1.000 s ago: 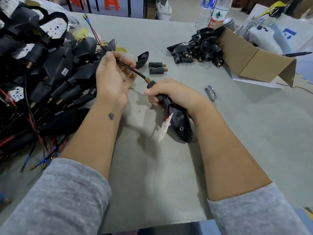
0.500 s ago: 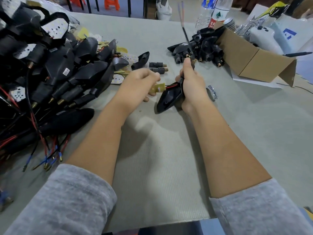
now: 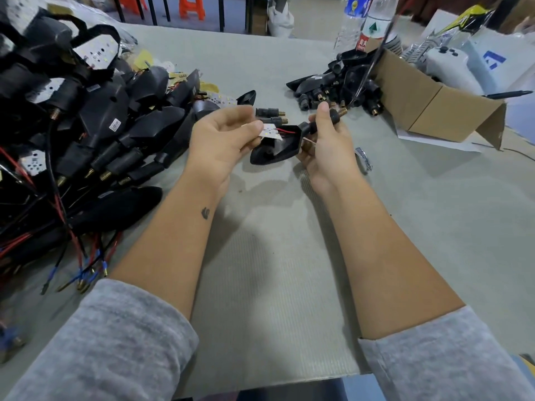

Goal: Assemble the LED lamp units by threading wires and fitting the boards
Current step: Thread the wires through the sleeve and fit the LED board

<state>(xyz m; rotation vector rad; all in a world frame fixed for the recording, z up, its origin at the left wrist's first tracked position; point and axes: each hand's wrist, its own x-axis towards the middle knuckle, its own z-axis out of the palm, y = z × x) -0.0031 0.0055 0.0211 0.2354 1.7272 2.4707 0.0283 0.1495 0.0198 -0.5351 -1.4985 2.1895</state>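
Over on the left there's the big heap of black lamp units (image 3: 95, 131) with their red and black wires (image 3: 72, 250) spilling toward the near edge of the grey surface (image 3: 275, 285), blue-tipped ends fanned out. Moving in, the left hand (image 3: 223, 140) is up off the surface, palm turned inward, its fingers (image 3: 254, 128) pinching the small white LED board (image 3: 270, 132) at one edge. Red and black leads run from that board straight into the black lamp housing (image 3: 278, 146), which sits just right of the board and between the two hands, tilted with its stem pointing up and away. The right hand (image 3: 327, 146) has that stem, fingers curled round it and the thumb (image 3: 322, 114) laid along it, with the brass threaded end (image 3: 341, 111) poking out just past the thumb. A thin black cable (image 3: 373, 59) rises from that end toward the top of the view. Just beyond the hands lie two loose stems (image 3: 270, 115), then a smaller pile of black parts (image 3: 338, 88), and furthest right an open cardboard box (image 3: 434, 105) with water bottles (image 3: 364, 18) behind it.
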